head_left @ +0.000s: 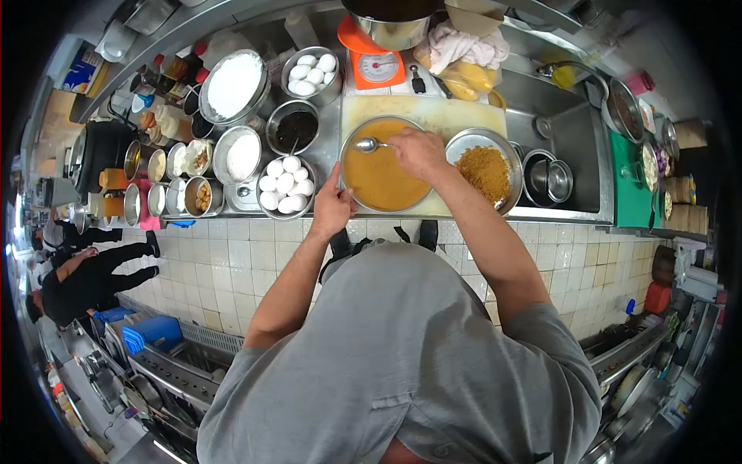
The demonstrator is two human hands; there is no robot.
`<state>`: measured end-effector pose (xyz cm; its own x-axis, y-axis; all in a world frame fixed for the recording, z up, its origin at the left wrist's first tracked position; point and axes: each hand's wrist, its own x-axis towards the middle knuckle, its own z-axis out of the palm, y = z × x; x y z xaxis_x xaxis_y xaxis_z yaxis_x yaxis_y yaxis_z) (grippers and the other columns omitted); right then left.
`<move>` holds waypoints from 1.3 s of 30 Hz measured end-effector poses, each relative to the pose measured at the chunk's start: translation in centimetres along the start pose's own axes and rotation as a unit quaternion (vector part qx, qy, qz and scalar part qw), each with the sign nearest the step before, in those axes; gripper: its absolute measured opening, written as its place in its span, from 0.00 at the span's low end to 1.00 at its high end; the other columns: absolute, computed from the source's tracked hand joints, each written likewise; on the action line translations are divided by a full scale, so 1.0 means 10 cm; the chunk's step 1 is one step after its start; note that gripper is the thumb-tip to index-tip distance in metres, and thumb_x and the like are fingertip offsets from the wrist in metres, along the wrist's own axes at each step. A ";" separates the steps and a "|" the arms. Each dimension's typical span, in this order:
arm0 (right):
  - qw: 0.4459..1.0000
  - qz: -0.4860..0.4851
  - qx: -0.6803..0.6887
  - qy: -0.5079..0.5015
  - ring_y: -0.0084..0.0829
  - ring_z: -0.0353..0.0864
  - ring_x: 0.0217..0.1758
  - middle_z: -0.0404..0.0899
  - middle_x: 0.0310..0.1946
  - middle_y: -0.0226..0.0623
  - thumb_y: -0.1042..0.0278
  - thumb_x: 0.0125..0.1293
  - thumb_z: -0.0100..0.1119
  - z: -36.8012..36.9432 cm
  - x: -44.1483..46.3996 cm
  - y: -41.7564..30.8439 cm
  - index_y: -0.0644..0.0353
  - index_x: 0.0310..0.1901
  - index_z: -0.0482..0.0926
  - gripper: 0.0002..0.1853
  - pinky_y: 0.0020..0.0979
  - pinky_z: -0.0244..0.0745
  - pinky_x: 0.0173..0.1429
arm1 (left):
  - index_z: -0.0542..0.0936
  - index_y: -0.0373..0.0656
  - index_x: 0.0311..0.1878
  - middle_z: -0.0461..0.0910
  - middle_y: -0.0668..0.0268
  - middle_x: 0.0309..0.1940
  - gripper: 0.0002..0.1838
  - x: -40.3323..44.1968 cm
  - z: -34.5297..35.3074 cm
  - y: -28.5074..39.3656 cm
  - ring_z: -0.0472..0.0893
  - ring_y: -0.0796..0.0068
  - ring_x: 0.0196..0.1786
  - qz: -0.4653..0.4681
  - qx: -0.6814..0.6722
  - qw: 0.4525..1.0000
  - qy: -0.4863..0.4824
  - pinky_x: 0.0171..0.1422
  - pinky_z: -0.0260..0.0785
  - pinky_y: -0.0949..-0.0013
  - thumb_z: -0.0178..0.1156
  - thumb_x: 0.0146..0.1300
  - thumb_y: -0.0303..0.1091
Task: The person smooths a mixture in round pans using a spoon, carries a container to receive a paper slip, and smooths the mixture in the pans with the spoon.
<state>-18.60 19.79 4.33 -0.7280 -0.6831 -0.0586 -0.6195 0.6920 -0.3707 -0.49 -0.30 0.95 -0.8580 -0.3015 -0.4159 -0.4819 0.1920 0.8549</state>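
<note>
A round metal pan (344, 193) with a smooth orange-brown mixture (386, 182) in it rests on a pale cutting board (464, 113). My right hand (420, 155) is closed around the handle of a metal spoon (366, 145), whose bowl is over the left part of the mixture. At the pan's lower left rim is my left hand (334, 207), its thumb and fingers against the edge. To the right of the pan stands a metal bowl (461, 142) of brown crumbs (484, 174). A bowl of white eggs (286, 184) is just left of my left hand.
An orange kitchen scale (377, 69) stands behind the board. At right is a steel sink (572, 135) with nested pots. Bowls of white powder (234, 85), dark liquid (297, 130) and more eggs (312, 75) crowd the left counter. Another person (85, 274) is at far left.
</note>
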 end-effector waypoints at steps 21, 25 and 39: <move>0.920 0.264 0.212 0.198 0.57 0.88 0.55 0.88 0.51 0.52 0.68 0.79 0.60 0.07 -2.06 0.66 0.58 0.55 0.85 0.10 0.51 0.82 0.60 | 0.59 0.37 0.89 0.88 0.55 0.39 0.38 0.42 -0.07 0.04 0.89 0.71 0.29 -0.010 -0.011 1.000 0.024 0.31 0.85 0.67 0.58 0.80 0.24; 0.900 0.327 0.158 0.242 0.54 0.91 0.47 0.90 0.42 0.47 0.65 0.77 0.66 -0.15 -2.23 1.09 0.57 0.53 0.86 0.09 0.50 0.84 0.53 | 0.60 0.39 0.88 0.89 0.53 0.44 0.37 0.27 0.03 0.05 0.90 0.68 0.31 -0.032 -0.093 0.995 -0.029 0.33 0.86 0.66 0.59 0.80 0.26; 0.824 0.443 0.237 0.261 0.52 0.92 0.38 0.89 0.36 0.59 0.70 0.69 0.62 0.34 -2.63 1.71 0.65 0.52 0.86 0.13 0.47 0.84 0.46 | 0.58 0.43 0.88 0.90 0.55 0.43 0.37 0.62 0.16 0.23 0.90 0.67 0.32 -0.081 -0.142 0.985 -0.062 0.38 0.88 0.64 0.61 0.81 0.30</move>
<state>-9.06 48.80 -3.61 -0.9368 0.3204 -0.1404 0.3179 0.6125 -0.7237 -7.22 -0.21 -0.18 -0.7980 -0.1869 -0.5730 -0.5596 -0.1231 0.8196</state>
